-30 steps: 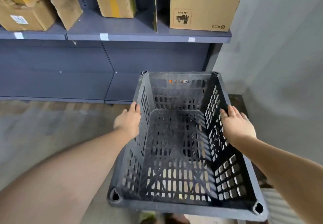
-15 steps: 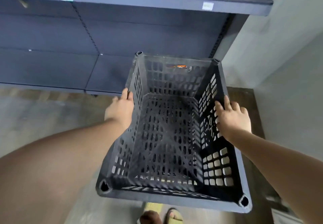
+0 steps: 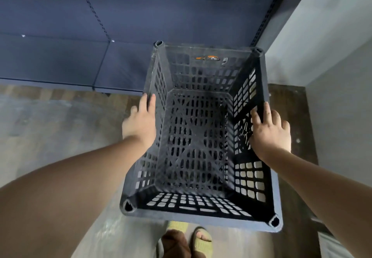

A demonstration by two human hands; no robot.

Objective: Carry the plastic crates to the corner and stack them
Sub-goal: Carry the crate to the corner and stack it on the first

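Blue shelving (image 3: pixel 120 36) backs the crate (image 3: pixel 201 219), seemingly gripped by both hands

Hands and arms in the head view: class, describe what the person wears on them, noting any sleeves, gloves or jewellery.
The left hand and right hand are bare, with no gloves, rings or watch visible. Both forearms are uncovered as far as the frame shows; no sleeve appears.

Fingers (image 3: pixel 256 116) hidden outside crate (image 3: pixel 201 217) walls

One plastic crate (image 3: pixel 198 137), two hands, and seemingly two slippers (image 3: pixel 202 241), partly hidden.
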